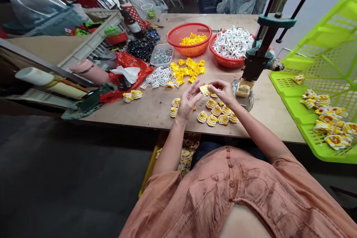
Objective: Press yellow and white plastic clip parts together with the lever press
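Observation:
A yellow-and-white striped plastic piece [205, 90] is pinched between the thumb and fingers of my right hand [226, 92]. My left hand [186, 106] is beside it, palm turned toward the piece with its fingers apart; whether a fingertip touches the piece I cannot tell. Several similar striped pieces [216, 110] lie on the table below my hands, and a few more [175, 102] rest by my left wrist. Beyond my fingers are a loose pile of yellow plastic parts [192, 67] and a pile of white wavy parts [159, 77].
A hand press [256, 54] stands to the right. Behind are a red basket [189, 49] of yellow parts, another red basket [227, 60] of white parts, and a clear tub [161, 55] of small metal pieces. A green basket [290, 100] holding assembled pieces is at far right.

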The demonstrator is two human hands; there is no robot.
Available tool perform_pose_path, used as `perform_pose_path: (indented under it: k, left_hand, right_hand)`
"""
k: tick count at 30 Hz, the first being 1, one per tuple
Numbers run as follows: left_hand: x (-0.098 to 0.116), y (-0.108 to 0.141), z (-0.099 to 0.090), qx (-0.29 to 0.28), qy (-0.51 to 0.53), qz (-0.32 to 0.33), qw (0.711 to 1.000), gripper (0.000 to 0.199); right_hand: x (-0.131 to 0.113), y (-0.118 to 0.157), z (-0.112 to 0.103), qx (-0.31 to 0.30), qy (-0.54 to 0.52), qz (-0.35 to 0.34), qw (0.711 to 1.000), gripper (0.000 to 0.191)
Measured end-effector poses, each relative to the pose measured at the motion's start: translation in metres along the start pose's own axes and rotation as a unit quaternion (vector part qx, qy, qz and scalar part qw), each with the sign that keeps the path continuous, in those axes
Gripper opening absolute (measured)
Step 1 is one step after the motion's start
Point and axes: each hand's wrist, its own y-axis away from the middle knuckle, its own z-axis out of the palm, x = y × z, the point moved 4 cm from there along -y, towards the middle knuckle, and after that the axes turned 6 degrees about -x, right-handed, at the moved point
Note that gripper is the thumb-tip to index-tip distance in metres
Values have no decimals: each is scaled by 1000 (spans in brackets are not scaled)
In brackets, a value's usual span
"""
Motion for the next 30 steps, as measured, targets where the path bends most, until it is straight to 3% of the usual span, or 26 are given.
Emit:
perform_pose_path:
  k: [5, 9, 13, 19, 23, 27, 30]
  left_hand:
    - [5, 13, 10, 53, -43, 9, 998, 67]
    - [18, 17, 9, 98, -174, 14, 980, 54]
    - [30, 22, 7, 112, -253, 46, 960, 48]
    - [29, 29, 5, 131, -245, 80, 957, 56]
    - [28, 31, 6, 136, -228, 87, 960, 56]
    - [26, 35, 7, 131, -215, 75, 965, 62]
    - [13, 40, -6, 113, -205, 50, 971, 79]
  right_hand:
    - [-2, 12, -7, 18, 32, -12, 999, 55]
    - [-15, 20, -8, 48, 143, -70, 986, 33]
    - [-13, 18, -10, 37, 90, -42, 994, 30]
    - [-5, 17, -6, 13, -29, 42, 999, 41]
    - [-13, 18, -2, 18, -17, 18, 1000, 37]
    - [-5, 14, 6, -42, -20, 49, 998, 41]
    - [4, 3, 11, -71, 83, 8, 994, 29]
